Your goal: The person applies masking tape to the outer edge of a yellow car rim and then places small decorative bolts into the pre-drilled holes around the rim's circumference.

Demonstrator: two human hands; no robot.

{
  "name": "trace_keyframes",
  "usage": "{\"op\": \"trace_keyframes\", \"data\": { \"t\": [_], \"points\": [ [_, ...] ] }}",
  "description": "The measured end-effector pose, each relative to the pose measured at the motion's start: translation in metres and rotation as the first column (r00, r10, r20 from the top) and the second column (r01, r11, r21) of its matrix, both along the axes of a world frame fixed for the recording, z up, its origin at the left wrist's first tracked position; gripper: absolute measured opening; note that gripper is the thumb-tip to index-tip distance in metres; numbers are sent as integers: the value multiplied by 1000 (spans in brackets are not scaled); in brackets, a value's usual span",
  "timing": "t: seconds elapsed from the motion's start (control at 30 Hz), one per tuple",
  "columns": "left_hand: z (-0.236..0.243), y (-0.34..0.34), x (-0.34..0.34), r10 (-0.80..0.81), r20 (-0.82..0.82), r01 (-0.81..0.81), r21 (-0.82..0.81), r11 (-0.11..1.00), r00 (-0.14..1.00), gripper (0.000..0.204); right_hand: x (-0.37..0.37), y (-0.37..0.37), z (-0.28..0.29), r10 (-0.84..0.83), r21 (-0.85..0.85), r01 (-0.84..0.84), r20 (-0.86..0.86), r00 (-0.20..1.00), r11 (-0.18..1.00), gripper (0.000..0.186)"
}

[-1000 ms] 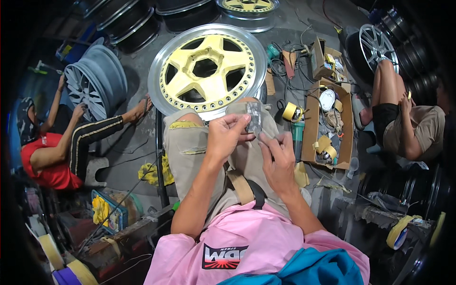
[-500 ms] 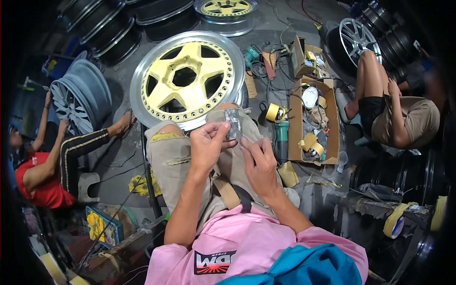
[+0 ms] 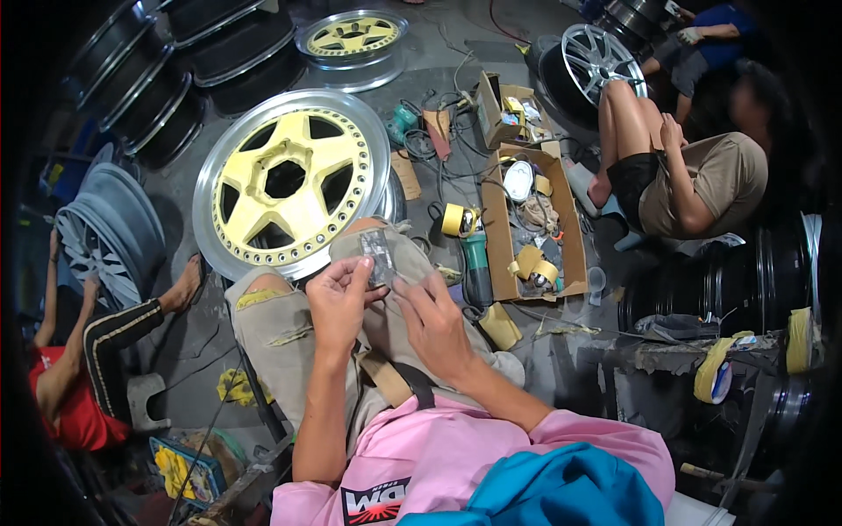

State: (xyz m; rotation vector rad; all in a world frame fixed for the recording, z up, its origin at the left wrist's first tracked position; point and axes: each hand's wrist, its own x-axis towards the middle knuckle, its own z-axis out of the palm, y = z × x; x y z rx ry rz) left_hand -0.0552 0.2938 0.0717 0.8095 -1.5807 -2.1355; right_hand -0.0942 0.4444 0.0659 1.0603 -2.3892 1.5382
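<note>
Since the earlier frame my view has been sliding, so the yellow wheel (image 3: 289, 180) is now sitting further up and left of my knees, while my hands are staying together over my lap. I am pinching a small clear plastic piece (image 3: 379, 257) with my left hand (image 3: 338, 302), thumb and fingers closed on its lower edge, holding it upright just below the wheel's rim. My right hand (image 3: 436, 324) is touching the piece's right side with its fingertips; I cannot tell whether that grip is closed on it. Right of the wheel, a roll of yellow tape (image 3: 456, 219) is lying on the floor beside an open cardboard box (image 3: 572, 254). Further right of the wheel, a person in a tan shirt (image 3: 702, 180) is sitting.
</note>
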Motion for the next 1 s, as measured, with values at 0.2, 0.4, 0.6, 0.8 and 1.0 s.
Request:
{"op": "trace_keyframes", "data": {
  "t": [0.2,0.4,0.6,0.8,1.0],
  "points": [
    [-5,-3,0,19,-23,-19,5,1000,1000,21,-7,-8,6,1,7,-1,-37,999,1000,27],
    [-6,-2,0,29,-29,-30,-3,1000,999,22,-7,-6,4,9,19,-8,-28,1000,1000,28],
    [-5,1,-1,16,-42,-17,-25,1000,999,21,-5,3,9,21,54,-22,9,1000,998,26],
    [-11,1,2,17,-48,-18,-13,1000,999,22,-4,5,2,22,83,-15,-80,997,996,28],
    [-5,0,0,21,-78,-15,84,996,997,21,-9,-7,7,50,58,-47,-41,998,997,25]
  ]
}}
